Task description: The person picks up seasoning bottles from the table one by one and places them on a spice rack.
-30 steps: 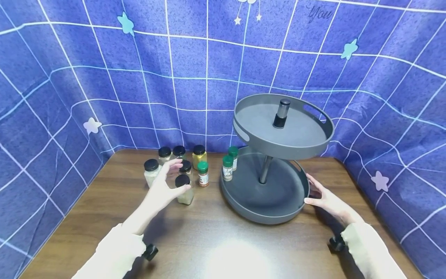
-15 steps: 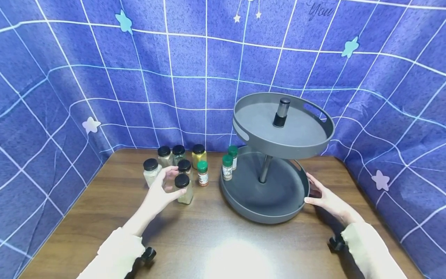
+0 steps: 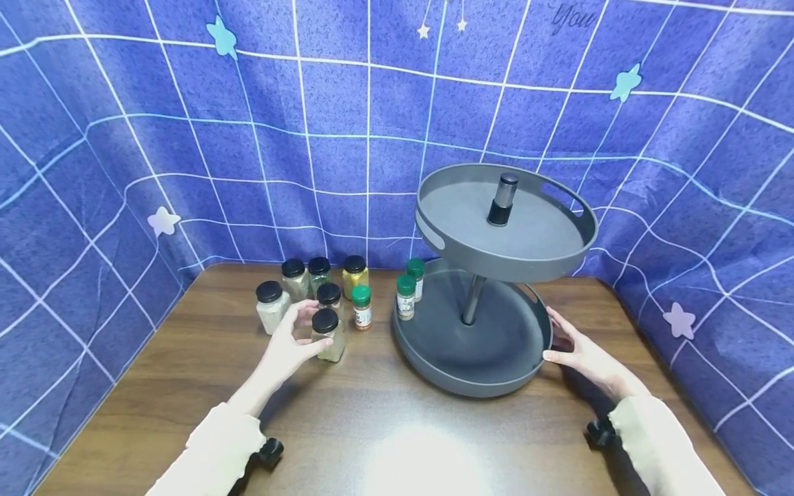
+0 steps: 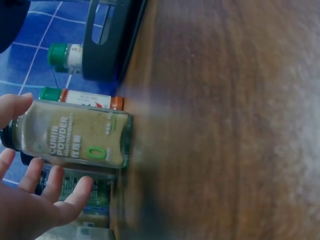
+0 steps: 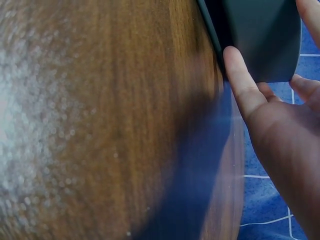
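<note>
My left hand (image 3: 288,344) reaches around a square glass cumin powder jar (image 4: 82,135) with a black lid. In the left wrist view the thumb lies along one side and the spread fingers stand off the other; whether the thumb touches the glass I cannot tell. My right hand (image 3: 586,358) rests its fingertips against the outer wall of the lower tier of a grey two-tier round tray (image 3: 474,389). In the right wrist view its thumb (image 5: 237,67) lies on that dark wall (image 5: 265,40). Two green-capped spice bottles (image 3: 406,306) stand inside the lower tier, at its left.
Several black-lidded jars, among them a white one (image 3: 271,315) and a yellow one (image 3: 355,281), stand behind the left hand. A green-capped bottle with red contents (image 3: 362,315) stands right of them. A blue gridded cloth (image 3: 298,158) hangs behind the wooden table (image 3: 347,427).
My left hand has lowered and closed in around the cumin powder jar, its fingers moving behind it. The right hand and the tray have stayed in place.
</note>
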Motion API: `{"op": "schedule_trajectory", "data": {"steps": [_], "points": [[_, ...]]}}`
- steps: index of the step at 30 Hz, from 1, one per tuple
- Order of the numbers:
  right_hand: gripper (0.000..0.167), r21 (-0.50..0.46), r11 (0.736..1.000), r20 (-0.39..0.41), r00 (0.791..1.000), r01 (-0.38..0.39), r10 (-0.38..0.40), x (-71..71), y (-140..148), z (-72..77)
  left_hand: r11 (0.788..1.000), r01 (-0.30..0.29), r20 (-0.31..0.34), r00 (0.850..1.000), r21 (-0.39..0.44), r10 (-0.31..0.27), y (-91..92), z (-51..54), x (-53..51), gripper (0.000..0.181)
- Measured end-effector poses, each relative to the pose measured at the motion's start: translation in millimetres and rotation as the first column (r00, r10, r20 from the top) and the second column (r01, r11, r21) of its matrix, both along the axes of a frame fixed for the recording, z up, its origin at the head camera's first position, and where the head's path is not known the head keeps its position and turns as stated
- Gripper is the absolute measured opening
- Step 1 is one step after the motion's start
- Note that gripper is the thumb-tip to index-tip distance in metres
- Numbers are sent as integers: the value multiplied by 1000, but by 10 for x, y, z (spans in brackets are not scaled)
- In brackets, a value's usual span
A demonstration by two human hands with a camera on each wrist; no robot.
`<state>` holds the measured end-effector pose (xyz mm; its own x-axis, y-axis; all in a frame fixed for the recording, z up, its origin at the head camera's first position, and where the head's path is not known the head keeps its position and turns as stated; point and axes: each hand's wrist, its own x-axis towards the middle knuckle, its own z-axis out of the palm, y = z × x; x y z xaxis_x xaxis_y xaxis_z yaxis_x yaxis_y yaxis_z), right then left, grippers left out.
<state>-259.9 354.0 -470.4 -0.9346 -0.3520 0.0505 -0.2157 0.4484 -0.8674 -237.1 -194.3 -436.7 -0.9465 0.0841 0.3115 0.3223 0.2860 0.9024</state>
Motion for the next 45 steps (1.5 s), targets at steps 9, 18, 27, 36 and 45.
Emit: {"op": "schedule_trajectory", "data": {"steps": [9,18,27,36,45], "points": [[85,26,1000,-5,1000,16,-15,-2,27,-35,1000,11,36,999,2,-11,-1,-94,-3,71],[86,5,1000,14,1000,10,-10,23,10,-27,999,34,45,998,18,-34,37,-126,14,66],[86,16,1000,7,1000,12,-12,19,27,-26,999,27,54,998,22,-29,73,-100,1,63],[85,26,999,4,1000,20,-20,0,35,-7,999,-11,31,999,-41,12,86,-57,-15,63],[85,13,1000,-1,1000,11,-11,-3,24,1,998,-36,6,999,-48,36,74,-54,-6,62]]}}
